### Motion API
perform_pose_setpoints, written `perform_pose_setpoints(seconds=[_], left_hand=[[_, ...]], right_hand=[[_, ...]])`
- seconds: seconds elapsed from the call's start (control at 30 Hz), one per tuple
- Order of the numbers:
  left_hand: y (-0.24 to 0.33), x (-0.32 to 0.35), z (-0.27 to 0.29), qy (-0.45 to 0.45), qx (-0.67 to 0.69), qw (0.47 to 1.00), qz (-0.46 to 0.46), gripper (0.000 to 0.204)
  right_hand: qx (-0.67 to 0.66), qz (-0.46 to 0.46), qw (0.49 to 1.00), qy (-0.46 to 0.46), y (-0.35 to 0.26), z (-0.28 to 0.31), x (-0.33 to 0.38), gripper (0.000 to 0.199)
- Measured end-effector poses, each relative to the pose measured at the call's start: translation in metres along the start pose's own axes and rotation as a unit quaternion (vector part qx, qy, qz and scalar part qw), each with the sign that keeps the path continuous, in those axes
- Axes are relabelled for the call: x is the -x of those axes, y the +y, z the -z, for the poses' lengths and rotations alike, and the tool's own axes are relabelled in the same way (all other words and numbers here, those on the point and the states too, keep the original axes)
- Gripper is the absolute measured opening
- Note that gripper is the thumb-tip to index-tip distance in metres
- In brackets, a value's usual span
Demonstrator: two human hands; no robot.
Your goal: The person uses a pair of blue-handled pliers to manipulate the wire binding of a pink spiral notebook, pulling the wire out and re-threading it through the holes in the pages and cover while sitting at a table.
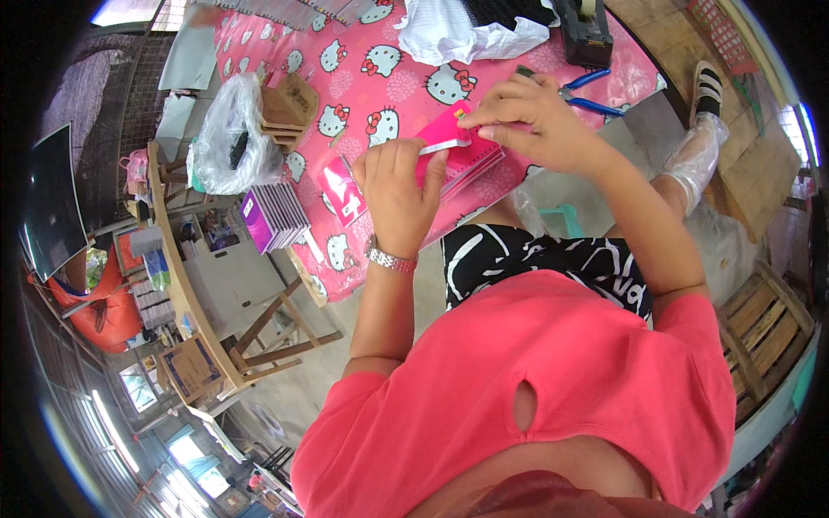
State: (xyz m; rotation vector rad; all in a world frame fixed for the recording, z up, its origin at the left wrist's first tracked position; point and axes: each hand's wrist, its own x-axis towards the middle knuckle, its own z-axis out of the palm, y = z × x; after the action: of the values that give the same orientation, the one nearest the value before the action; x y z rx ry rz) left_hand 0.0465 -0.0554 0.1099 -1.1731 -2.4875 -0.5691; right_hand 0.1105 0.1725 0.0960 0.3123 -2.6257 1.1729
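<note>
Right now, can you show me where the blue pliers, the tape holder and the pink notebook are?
blue pliers [594, 93]: head view, on the blue handles.
tape holder [584, 33]: head view, on its dark body.
pink notebook [445, 129]: head view, on the bright pink cover between both hands.

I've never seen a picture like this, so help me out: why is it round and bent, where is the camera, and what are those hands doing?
It is one picture from a wide fisheye camera worn on a person's head, looking down, so straight edges curve. The forearms rising from below are the wearer's own. The left hand, with a wristwatch, and the right hand hold a pink booklet over a pink cartoon-cat tablecloth. Also there: blue-handled pliers, a black tape dispenser, purple booklets and plastic bags.
</note>
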Motion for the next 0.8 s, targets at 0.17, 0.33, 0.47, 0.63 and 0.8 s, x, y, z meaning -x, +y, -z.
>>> perform_pose_setpoints(seconds=[0.17, 0.33, 0.47, 0.63, 0.8], left_hand=[[-0.004, -0.001, -0.002, 0.019, 0.016, 0.999, -0.03, 0.024], [-0.004, -0.003, -0.001, 0.021, 0.02, 0.999, -0.029, 0.024], [-0.004, -0.001, -0.003, 0.031, 0.016, 0.999, -0.014, 0.026], [0.0, -0.001, -0.003, 0.021, 0.015, 1.0, -0.008, 0.028], [0.001, -0.002, -0.002, 0.013, 0.018, 1.0, -0.013, 0.028]], right_hand=[[-0.035, 0.021, 0.997, 0.06, -0.006, -0.008, 0.005, 0.022], [-0.18, 0.02, 0.982, 0.043, -0.016, -0.01, 0.006, 0.022], [-0.153, -0.035, 0.988, 0.009, -0.02, -0.01, 0.004, 0.022], [-0.23, -0.122, 0.965, -0.009, -0.03, -0.012, 0.005, 0.024], [-0.009, 0.063, 0.991, 0.114, -0.025, -0.013, 0.008, 0.031]])
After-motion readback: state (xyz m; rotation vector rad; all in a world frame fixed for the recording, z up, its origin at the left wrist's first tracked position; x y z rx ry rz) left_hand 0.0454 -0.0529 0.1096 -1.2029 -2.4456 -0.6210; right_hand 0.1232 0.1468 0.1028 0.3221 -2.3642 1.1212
